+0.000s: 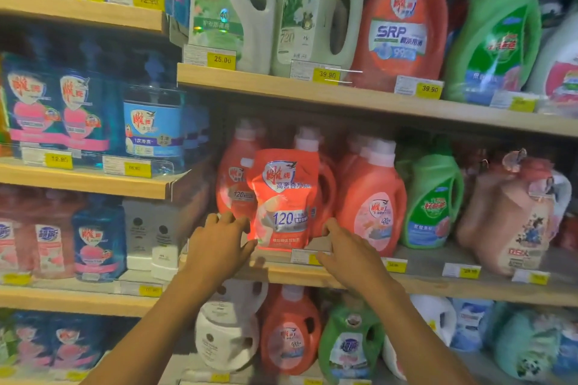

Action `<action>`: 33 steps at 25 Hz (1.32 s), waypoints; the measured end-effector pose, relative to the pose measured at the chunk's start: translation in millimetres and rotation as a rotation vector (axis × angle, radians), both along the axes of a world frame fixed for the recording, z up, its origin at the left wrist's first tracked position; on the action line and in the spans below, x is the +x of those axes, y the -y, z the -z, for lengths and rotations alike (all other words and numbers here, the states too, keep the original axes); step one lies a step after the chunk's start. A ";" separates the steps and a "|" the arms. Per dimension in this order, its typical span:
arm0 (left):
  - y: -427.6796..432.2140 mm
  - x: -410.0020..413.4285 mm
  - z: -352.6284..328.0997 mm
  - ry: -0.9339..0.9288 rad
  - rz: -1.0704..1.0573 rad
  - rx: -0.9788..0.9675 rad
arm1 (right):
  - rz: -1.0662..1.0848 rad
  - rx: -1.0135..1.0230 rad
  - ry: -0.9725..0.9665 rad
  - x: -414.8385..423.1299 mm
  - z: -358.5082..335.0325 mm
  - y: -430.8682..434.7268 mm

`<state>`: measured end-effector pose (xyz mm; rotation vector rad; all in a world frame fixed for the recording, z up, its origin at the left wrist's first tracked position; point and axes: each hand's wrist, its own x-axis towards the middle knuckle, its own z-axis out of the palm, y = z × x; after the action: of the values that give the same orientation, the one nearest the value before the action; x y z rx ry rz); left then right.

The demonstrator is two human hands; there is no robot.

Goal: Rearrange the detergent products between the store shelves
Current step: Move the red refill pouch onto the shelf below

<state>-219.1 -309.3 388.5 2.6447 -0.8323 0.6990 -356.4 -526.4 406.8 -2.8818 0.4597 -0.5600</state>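
Left hand [219,244] and right hand [347,247] flank red pouch [283,197] at shelf edge [438,287].

Single head-worn wide-angle view faces the store shelves [266,86] nearly straight on, from close up

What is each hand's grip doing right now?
Left hand: open, at the red pouch corner.
Right hand: curled beside the pouch; grip cannot be told.

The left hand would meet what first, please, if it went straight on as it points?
The left hand would first meet the red detergent pouch, low on its left; nearly touching, though depth is unclear.
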 end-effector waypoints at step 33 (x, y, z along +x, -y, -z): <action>80.3 98.8 -23.3 -0.202 0.594 -0.287 | -0.228 0.277 0.299 118.9 -3.4 43.8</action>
<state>-120.3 -389.6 411.8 2.0159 -1.2620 0.3525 -237.5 -570.3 410.3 -2.4881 0.1468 -0.7992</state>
